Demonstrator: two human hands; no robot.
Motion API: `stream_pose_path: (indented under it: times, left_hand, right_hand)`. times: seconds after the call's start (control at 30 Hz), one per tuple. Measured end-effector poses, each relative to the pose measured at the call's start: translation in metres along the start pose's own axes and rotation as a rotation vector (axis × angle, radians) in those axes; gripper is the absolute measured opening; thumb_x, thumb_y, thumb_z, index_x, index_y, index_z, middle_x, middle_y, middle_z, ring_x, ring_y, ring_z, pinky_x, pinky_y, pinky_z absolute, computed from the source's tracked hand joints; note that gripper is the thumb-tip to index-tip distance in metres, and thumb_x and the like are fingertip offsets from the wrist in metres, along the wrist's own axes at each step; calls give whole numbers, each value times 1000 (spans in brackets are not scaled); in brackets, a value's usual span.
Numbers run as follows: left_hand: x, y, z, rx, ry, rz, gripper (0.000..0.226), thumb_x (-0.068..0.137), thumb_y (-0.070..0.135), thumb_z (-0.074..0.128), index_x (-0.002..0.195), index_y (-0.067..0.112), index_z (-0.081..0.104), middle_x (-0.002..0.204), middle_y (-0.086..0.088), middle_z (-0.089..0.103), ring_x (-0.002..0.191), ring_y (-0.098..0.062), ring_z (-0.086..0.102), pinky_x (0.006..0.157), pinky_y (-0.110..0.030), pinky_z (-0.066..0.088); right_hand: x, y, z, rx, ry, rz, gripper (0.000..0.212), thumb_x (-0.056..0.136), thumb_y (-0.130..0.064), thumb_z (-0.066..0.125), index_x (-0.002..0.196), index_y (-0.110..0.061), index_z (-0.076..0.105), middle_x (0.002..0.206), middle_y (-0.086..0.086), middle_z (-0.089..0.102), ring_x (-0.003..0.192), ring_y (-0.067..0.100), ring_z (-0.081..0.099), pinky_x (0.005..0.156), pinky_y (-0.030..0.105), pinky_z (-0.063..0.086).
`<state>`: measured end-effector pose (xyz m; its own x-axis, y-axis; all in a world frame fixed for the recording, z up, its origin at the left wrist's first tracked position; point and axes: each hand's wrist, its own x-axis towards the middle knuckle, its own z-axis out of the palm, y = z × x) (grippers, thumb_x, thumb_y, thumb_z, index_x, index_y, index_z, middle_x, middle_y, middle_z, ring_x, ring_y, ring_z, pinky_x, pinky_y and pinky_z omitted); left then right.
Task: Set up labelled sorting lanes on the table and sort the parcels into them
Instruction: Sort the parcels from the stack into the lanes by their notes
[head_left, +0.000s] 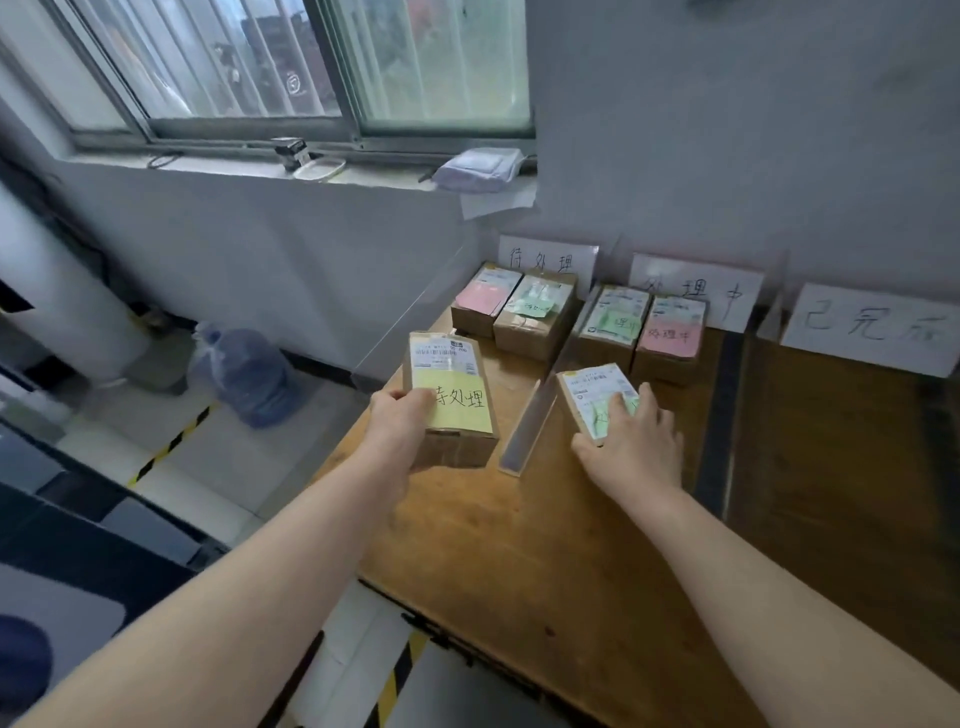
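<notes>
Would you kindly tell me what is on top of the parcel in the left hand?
A white shipping label and a handwritten yellow note lie on the parcel. The left hand covers the note's left edge.

Soft daylight from window (311, 62); slight blur; wide-angle bending at edges.
</notes>
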<state>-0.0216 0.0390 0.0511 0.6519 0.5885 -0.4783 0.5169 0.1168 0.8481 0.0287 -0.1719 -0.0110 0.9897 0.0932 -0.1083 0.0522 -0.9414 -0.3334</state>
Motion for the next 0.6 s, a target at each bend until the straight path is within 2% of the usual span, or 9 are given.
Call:
stream_pose_path:
  times: [0.17,0.3,0.4,0.53,0.6]
  left_hand:
    - [33,9,16,67,-83,-18,32,101,26,50,131,19,39,102,-7,66,91,-24,67,66,-35,55]
    - [67,19,31,126,-154,-11,38,99,27,52,135,20,42,106,-7,66,95,-25,67,66,-36,57]
    - [91,24,38,172,-212,-4,36,99,29,53,133,20,44,108,-7,67,92,-24,68,67,-35,58]
    - [120,28,40,247,-314,-11,38,100,29,53,134,19,41,107,-6,67,89,-22,68,62,-32,55]
    - [134,30,40,262,-351,-9,37,100,29,52,134,19,41,107,-6,68,92,-21,68,67,-34,57]
  right_hand:
    - [23,1,10,-2,20,91,78,91,-60,45,152,-18,20,159,13,8,139,35,25,111,47,28]
    - [45,-5,26,155,-55,94,75,91,-64,43,150,-20,27,159,9,10,138,33,24,109,46,31]
    - [50,-5,38,170,-136,52,66,95,-54,43,151,-24,26,159,4,9,140,28,20,109,45,31]
    - [49,-13,46,89,-130,91,64,98,-42,48,153,-24,21,160,3,8,143,24,19,112,42,29]
    - [58,-21,46,75,-116,118,60,100,-35,45,153,-21,21,160,5,7,144,25,17,114,41,26]
